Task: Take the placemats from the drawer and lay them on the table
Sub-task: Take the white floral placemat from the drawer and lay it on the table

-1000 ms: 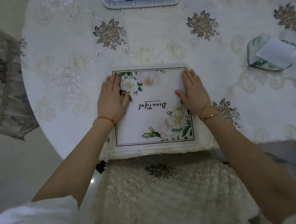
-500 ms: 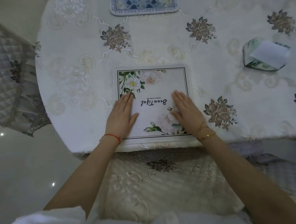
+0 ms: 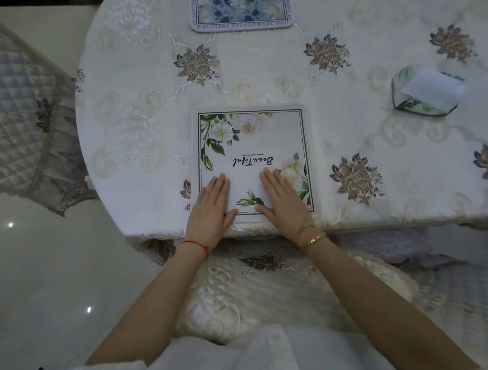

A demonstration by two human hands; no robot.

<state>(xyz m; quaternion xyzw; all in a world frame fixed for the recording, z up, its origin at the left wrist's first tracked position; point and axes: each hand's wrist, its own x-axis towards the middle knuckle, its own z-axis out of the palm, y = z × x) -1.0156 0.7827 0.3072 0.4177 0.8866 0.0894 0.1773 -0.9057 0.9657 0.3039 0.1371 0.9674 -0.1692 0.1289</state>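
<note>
White floral placemat point(image 3: 250, 142) flat at near table point(image 3: 123, 77) edge. Left hand point(image 3: 210, 209), right hand point(image 3: 281, 203) pressing it, fingers straight. Likely thin, light, flexible; lift by an edge.

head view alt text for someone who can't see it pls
Both hands, left and right, rest flat on a white floral square placemat at the near edge of a round cream embroidered tablecloth. A blue floral placemat lies opposite.
</note>
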